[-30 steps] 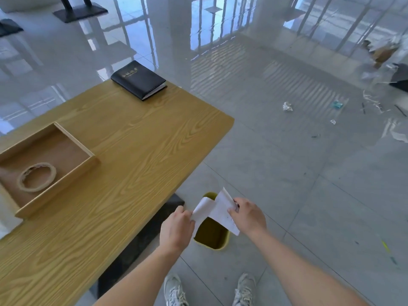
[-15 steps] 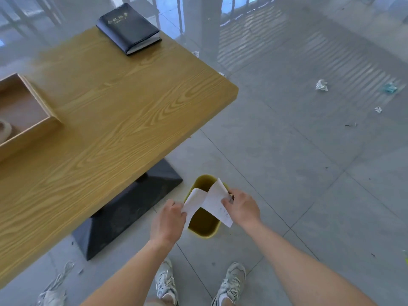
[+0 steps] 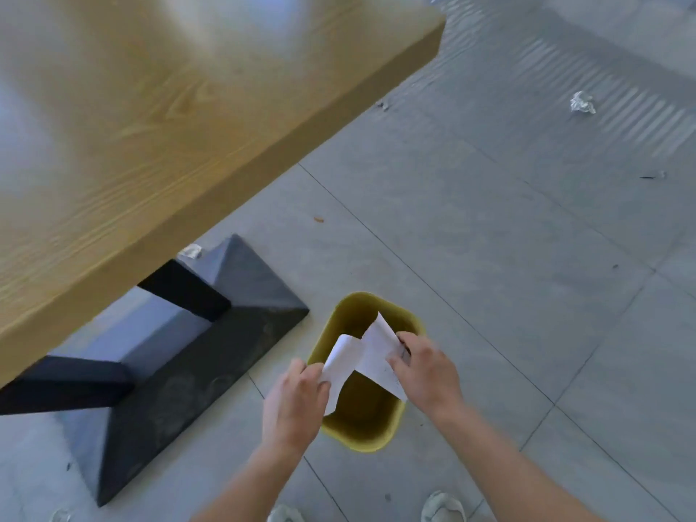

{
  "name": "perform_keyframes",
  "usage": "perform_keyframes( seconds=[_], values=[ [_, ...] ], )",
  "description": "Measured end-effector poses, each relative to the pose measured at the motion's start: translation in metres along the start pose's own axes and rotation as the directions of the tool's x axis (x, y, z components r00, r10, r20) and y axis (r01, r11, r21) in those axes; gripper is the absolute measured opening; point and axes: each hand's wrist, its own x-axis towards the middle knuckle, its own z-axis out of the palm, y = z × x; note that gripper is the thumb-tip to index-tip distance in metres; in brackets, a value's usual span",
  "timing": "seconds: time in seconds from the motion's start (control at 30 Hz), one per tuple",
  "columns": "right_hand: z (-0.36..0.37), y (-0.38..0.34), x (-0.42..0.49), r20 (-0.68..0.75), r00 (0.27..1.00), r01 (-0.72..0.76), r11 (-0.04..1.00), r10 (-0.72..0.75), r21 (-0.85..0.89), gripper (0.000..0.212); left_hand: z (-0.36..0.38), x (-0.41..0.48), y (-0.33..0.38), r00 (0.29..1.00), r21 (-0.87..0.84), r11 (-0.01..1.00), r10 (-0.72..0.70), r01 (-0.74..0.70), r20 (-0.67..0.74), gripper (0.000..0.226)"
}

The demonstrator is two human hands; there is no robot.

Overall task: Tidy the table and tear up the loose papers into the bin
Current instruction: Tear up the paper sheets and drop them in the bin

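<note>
Left hand [image 3: 295, 399] and right hand [image 3: 427, 369] each pinching one white paper sheet [image 3: 371, 354], yellow bin [image 3: 376, 427] directly beneath, wooden table [image 3: 169, 126] up-left

1. Light wood-grain rectangular table top [image 3: 158, 137], blurred, fills the upper left; one corner sits at top centre-right.
2. Black wedge-shaped table base [image 3: 211, 356] stands on grey tiled floor [image 3: 489, 239], under the table's long edge.
3. Olive-yellow rounded-square plastic bin [image 3: 357, 442] stands on floor, near the base's right tip, not touching.
4. Crumpled white paper ball [image 3: 582, 102] on floor, well apart from the table corner.
5. Small crumpled white scrap [image 3: 190, 251] on floor at the base's far tip, by the table edge.
6. Tiny brown bit [image 3: 319, 219] on floor near the long edge.
</note>
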Motion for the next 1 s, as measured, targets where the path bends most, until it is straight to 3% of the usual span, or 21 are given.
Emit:
perform_keyframes(
  seconds=[0.13, 0.37, 0.53, 0.77, 1.0],
  values=[
    [0.033, 0.022, 0.027, -0.025, 0.998, 0.055, 0.993, -0.058, -0.107, 0.022, 0.046, 0.019, -0.004, 0.999, -0.090, 0.996, -0.020, 0.016, -0.043, 0.013],
    [0.086, 0.044, 0.058, -0.053, 0.979, 0.176, 0.947, -0.197, -0.267, 0.016, 0.105, 0.049, -0.026, 0.999, 0.071, 0.997, 0.032, -0.030, -0.020, 0.021],
    [0.102, 0.038, 0.070, 0.015, 0.983, 0.180, 0.932, -0.185, -0.316, 0.033, 0.125, 0.058, -0.028, 0.996, 0.181, 0.980, 0.077, -0.083, 0.039, 0.030],
    [0.093, 0.032, 0.047, 0.007, 0.990, 0.141, 0.966, -0.143, -0.216, 0.041, 0.095, 0.038, -0.023, 0.990, 0.072, 0.988, 0.138, -0.139, 0.013, 0.038],
    [0.043, 0.000, 0.016, 0.147, 0.986, 0.115, 0.969, -0.084, -0.219, 0.043, 0.025, 0.012, -0.014, 0.987, 0.113, 0.981, 0.158, -0.157, -0.001, 0.034]
  ],
)
